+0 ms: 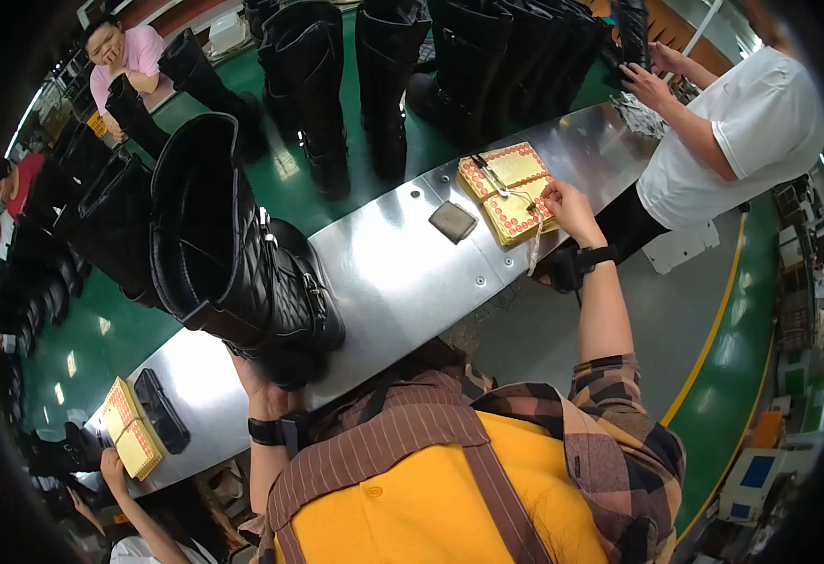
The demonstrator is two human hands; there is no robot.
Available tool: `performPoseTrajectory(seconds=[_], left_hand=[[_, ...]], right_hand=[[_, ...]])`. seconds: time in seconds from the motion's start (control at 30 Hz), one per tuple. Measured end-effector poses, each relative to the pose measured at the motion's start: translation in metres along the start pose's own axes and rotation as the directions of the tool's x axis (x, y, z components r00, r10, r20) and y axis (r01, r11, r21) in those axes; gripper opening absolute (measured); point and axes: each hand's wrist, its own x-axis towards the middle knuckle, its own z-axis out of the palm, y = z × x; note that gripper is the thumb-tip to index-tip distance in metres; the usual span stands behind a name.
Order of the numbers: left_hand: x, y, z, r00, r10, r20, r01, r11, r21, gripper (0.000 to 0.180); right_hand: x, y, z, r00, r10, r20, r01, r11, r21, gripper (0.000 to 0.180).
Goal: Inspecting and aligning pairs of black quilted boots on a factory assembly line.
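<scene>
A tall black quilted boot (210, 235) with buckled straps stands on the metal bench, close to my left side. My left hand (260, 383) is against its lower part, and the boot hides the fingers. My right hand (570, 211) is over a stack of yellow cards (523, 167) with a red printed border. Its thumb and fingers are pinched together beside a small dark piece; what they hold is too small to make out. A pale strip (535, 249) hangs below those fingers. A small dark tool with a metal part (489, 174) lies on the cards.
A grey rectangular block (452, 222) lies on the metal bench (384, 273). Several black boots (304, 94) stand on the green surface beyond. At far left are another card stack (130, 428), a black case (161, 411) and a person's hand (111, 470). A person in white (741, 132) handles a boot at right.
</scene>
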Motion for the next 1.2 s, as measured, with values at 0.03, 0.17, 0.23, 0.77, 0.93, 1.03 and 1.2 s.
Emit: performPoseTrajectory(seconds=[0.03,0.17,0.23,0.77,0.93,1.03,1.2], left_hand=[[0.0,0.001,0.001,1.0,0.003,-0.007,-0.003,1.0,-0.007,0.052],[0.0,-0.008,0.003,0.994,-0.004,-0.112,-0.005,0.997,-0.079,0.052],[-0.001,-0.005,0.006,0.999,0.007,0.033,-0.007,1.0,-0.012,0.053],[-0.019,0.011,0.037,0.985,-0.138,0.101,0.146,0.986,-0.082,0.065],[-0.02,0.015,0.038,0.982,-0.136,0.132,0.144,0.988,-0.051,0.065],[-0.019,0.016,0.039,0.982,-0.147,0.12,0.155,0.986,-0.062,0.065],[-0.018,0.011,0.032,0.978,-0.115,0.174,0.125,0.991,-0.045,0.065]], right_hand=[[0.003,0.001,0.0,0.998,0.02,0.065,-0.023,0.999,0.044,0.019],[0.011,0.013,-0.004,0.986,0.058,0.154,-0.073,0.992,0.098,0.02],[0.006,0.021,0.004,0.994,0.053,0.094,-0.068,0.985,0.157,0.02],[-0.032,-0.396,-0.146,0.617,-0.779,-0.114,0.549,0.322,0.771,0.008],[-0.053,-0.475,-0.135,0.454,-0.891,0.035,0.612,0.34,0.714,0.008],[-0.054,-0.486,-0.125,0.468,-0.879,0.09,0.666,0.417,0.619,0.01],[-0.048,-0.475,-0.106,0.535,-0.84,-0.086,0.646,0.342,0.683,0.015]])
